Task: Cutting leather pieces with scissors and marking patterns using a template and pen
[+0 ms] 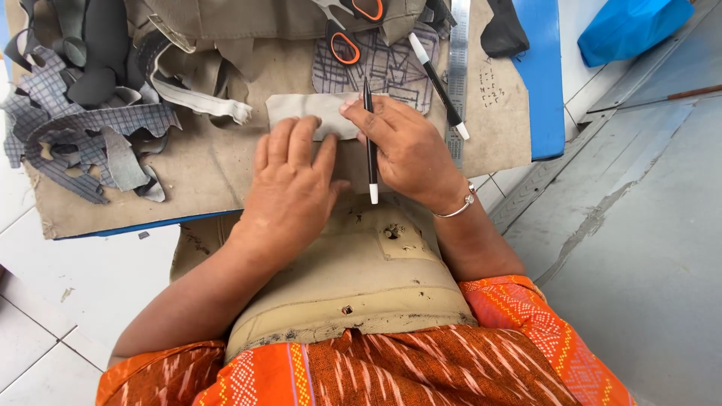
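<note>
My left hand (293, 188) lies flat, palm down, pressing on a small beige rectangle of fabric (301, 109) on the low work board (195, 180). My right hand (410, 150) rests beside it on the fabric's right end and grips a black pen with a white tip (370, 162), held upright along the fingers. A silver bracelet (459, 207) circles my right wrist. The near part of the beige piece is hidden under both hands.
Orange-handled scissors (346, 45) lie on a checked pattern piece (391, 71) at the back. A second black-and-white pen (440, 86) and a metal ruler (456, 68) lie to the right. Grey and checked fabric scraps (83, 120) pile up at left. A blue bag (628, 26) sits on the floor at far right.
</note>
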